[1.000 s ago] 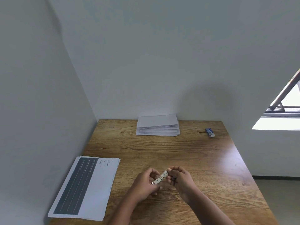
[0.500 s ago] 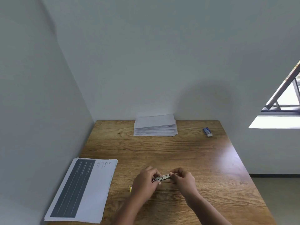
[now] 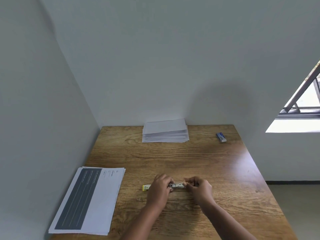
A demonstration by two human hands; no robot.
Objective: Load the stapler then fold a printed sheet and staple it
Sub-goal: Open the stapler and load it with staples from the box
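- Metal stapler (image 3: 177,185) lies low over the wooden counter (image 3: 181,158), near its front middle; its long axis runs left to right, straight across between the two hands
- Left hand (image 3: 160,187) covers the stapler's left part, fingers curled round it; a yellow end (image 3: 146,187) pokes out past the hand's left side, and whether that belongs to the stapler or is a separate piece I cannot tell
- Right hand (image 3: 197,187) pinches the stapler's right end between thumb and curled fingers; both forearms come in from the front edge and converge on it, wrists low
- Neither hand is nearer; each holds one end, so loading likely turns on sliding along that left-right axis
- Printed sheets (image 3: 90,200) lie at the front left, well apart from the hands and closer to the left one; a white paper stack (image 3: 165,133) sits at the back, a small blue box (image 3: 221,137) back right
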